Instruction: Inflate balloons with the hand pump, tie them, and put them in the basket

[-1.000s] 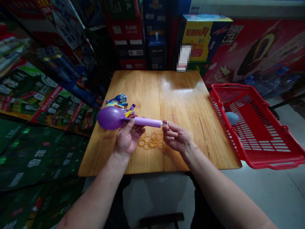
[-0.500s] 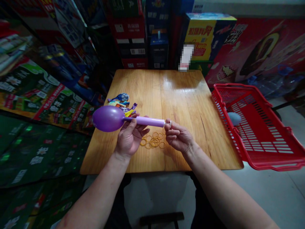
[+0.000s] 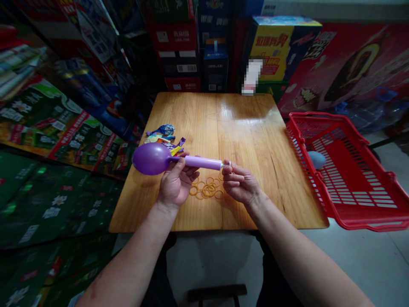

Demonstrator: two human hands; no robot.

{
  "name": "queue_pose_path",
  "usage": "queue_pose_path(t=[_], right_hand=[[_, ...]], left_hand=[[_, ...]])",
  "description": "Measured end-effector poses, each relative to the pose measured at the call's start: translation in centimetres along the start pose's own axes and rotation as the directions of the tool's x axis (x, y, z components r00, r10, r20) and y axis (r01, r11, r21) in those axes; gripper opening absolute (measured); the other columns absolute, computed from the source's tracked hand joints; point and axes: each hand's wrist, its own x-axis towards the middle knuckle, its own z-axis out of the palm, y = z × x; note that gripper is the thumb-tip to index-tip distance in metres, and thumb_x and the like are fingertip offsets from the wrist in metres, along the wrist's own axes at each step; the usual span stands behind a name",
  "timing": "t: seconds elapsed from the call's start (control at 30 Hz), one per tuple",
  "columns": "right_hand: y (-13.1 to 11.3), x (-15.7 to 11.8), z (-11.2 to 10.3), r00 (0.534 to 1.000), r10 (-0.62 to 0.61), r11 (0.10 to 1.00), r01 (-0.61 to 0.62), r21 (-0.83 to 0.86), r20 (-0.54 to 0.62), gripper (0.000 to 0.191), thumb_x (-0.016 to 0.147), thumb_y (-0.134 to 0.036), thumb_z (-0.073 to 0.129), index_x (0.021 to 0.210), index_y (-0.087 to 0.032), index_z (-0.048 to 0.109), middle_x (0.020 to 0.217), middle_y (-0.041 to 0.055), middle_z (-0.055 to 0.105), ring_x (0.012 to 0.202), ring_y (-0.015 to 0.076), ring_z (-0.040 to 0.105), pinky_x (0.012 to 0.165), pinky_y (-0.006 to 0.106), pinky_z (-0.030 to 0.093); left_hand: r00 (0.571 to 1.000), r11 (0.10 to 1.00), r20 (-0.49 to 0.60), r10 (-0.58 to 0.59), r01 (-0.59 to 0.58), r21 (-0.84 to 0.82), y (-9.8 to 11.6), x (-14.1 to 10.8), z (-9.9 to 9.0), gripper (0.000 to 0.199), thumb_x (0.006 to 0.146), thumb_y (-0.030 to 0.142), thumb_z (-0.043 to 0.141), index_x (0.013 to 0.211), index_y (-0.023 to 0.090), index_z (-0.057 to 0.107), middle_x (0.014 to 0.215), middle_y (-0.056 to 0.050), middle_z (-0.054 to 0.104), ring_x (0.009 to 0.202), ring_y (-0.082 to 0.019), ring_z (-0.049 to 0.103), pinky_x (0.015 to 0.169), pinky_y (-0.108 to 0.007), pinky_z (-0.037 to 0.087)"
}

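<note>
My left hand [image 3: 177, 183] grips a lilac hand pump [image 3: 201, 162] near its balloon end. A round purple balloon [image 3: 150, 158], partly inflated, sits on the pump's nozzle and points left. My right hand [image 3: 239, 184] pinches the small metal ring handle [image 3: 227, 163] at the pump's other end between finger and thumb. Both hands hold these things in the air above the wooden table [image 3: 243, 123]. Loose yellow rubber bands [image 3: 206, 190] lie on the table just below and between my hands.
Several deflated balloons [image 3: 162, 137] lie at the table's left side. A red plastic basket [image 3: 345, 170] next to the right edge holds a pale blue balloon [image 3: 316, 160]. Stacked drink cartons and printed boxes surround the table. A stool [image 3: 217, 293] stands below.
The whole scene drifts slightly right as my head turns. The pump and balloon stay in my hands, and the balloon looks slightly smaller than half a second ago.
</note>
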Motion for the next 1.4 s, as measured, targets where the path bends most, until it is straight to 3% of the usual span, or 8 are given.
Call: queue_pose_path(t=[0.2, 0.43, 0.6, 0.73, 0.97, 1.23, 1.3, 1.4], right_hand=[[-1.9, -1.4, 0.6, 0.993, -0.103, 0.992, 0.099, -0.077, -0.049, 0.021, 0.106, -0.014, 0.048, 0.096, -0.017, 0.066, 0.069, -0.006, 0.063, 0.039, 0.0, 0.025, 0.04, 0.009, 0.029], [1.5, -0.5, 0.6, 0.999, -0.033, 0.998, 0.032, -0.061, -0.018, 0.01, 0.103, -0.015, 0.057, 0.099, -0.016, 0.067, 0.07, -0.0043, 0.065, 0.039, -0.0001, 0.027, 0.041, 0.01, 0.03], [-0.2, -0.9, 0.9, 0.998, -0.037, 0.994, 0.032, -0.101, -0.052, 0.013, 0.104, -0.015, 0.055, 0.099, -0.016, 0.066, 0.07, -0.0043, 0.064, 0.04, 0.0006, 0.026, 0.041, 0.01, 0.032], [-1.7, -1.8, 0.9, 0.994, -0.109, 0.991, 0.108, -0.074, -0.02, 0.019, 0.106, -0.014, 0.05, 0.097, -0.016, 0.067, 0.069, -0.0056, 0.063, 0.039, 0.0, 0.025, 0.04, 0.009, 0.03], [1.6, -0.7, 0.6, 0.997, -0.05, 0.999, 0.05, -0.012, -0.054, 0.016, 0.105, -0.015, 0.052, 0.1, -0.018, 0.067, 0.074, -0.0032, 0.068, 0.042, 0.0012, 0.032, 0.043, 0.01, 0.036], [-1.6, -1.5, 1.0, 0.987, -0.145, 0.986, 0.138, -0.094, -0.075, 0.028, 0.109, -0.016, 0.042, 0.096, -0.018, 0.067, 0.068, -0.0066, 0.061, 0.039, 0.0019, 0.02, 0.04, 0.01, 0.029], [-1.6, -1.6, 1.0, 0.982, -0.172, 0.984, 0.167, -0.066, -0.077, 0.031, 0.11, -0.016, 0.039, 0.096, -0.018, 0.066, 0.067, -0.0071, 0.06, 0.039, 0.0013, 0.019, 0.039, 0.01, 0.028], [-0.3, -1.0, 0.8, 0.993, -0.105, 0.994, 0.104, -0.035, -0.052, 0.027, 0.109, -0.016, 0.042, 0.096, -0.017, 0.066, 0.067, -0.0058, 0.061, 0.039, 0.0005, 0.022, 0.039, 0.01, 0.028]], left_hand=[[0.99, 0.99, -0.016, 0.142, -0.143, -0.007, 2.5, 0.3, -1.0, 0.028, 0.091, 0.038, 0.079, 0.113, 0.022, 0.075, 0.109, -0.008, 0.08, 0.09, -0.018, 0.077, 0.073, -0.024, 0.061], [0.998, 1.0, 0.056, 0.016, -0.016, 0.006, 0.0, -1.1, 0.0, 0.028, 0.093, 0.037, 0.077, 0.118, 0.024, 0.073, 0.113, -0.01, 0.08, 0.096, -0.021, 0.077, 0.082, -0.033, 0.065], [0.999, 0.999, 0.03, 0.032, -0.032, 0.007, 0.7, -0.3, -0.1, 0.024, 0.093, 0.035, 0.077, 0.114, 0.023, 0.075, 0.108, -0.009, 0.081, 0.089, -0.019, 0.077, 0.077, -0.029, 0.064], [0.992, 0.992, -0.02, 0.124, -0.124, -0.015, 2.0, 0.1, -0.6, 0.026, 0.091, 0.038, 0.079, 0.111, 0.022, 0.076, 0.108, -0.008, 0.081, 0.091, -0.018, 0.077, 0.075, -0.026, 0.063], [0.998, 1.0, 0.06, -0.011, 0.011, -0.013, -0.3, -1.0, 0.3, 0.03, 0.093, 0.039, 0.077, 0.118, 0.024, 0.072, 0.116, -0.009, 0.079, 0.109, -0.024, 0.076, 0.09, -0.038, 0.064], [0.993, 0.993, 0.001, 0.119, -0.119, -0.001, 1.9, 0.4, -0.5, 0.024, 0.092, 0.038, 0.077, 0.111, 0.023, 0.076, 0.112, -0.008, 0.08, 0.099, -0.02, 0.077, 0.079, -0.028, 0.064], [0.986, 0.986, -0.01, 0.166, -0.166, -0.005, 1.9, 0.4, -0.5, 0.025, 0.092, 0.039, 0.078, 0.112, 0.024, 0.076, 0.112, -0.007, 0.08, 0.098, -0.02, 0.077, 0.078, -0.027, 0.064], [0.991, 0.992, 0.026, 0.128, -0.128, 0.005, 0.9, -0.3, 0.1, 0.028, 0.092, 0.039, 0.079, 0.116, 0.024, 0.074, 0.114, -0.008, 0.079, 0.097, -0.021, 0.077, 0.08, -0.031, 0.065]])
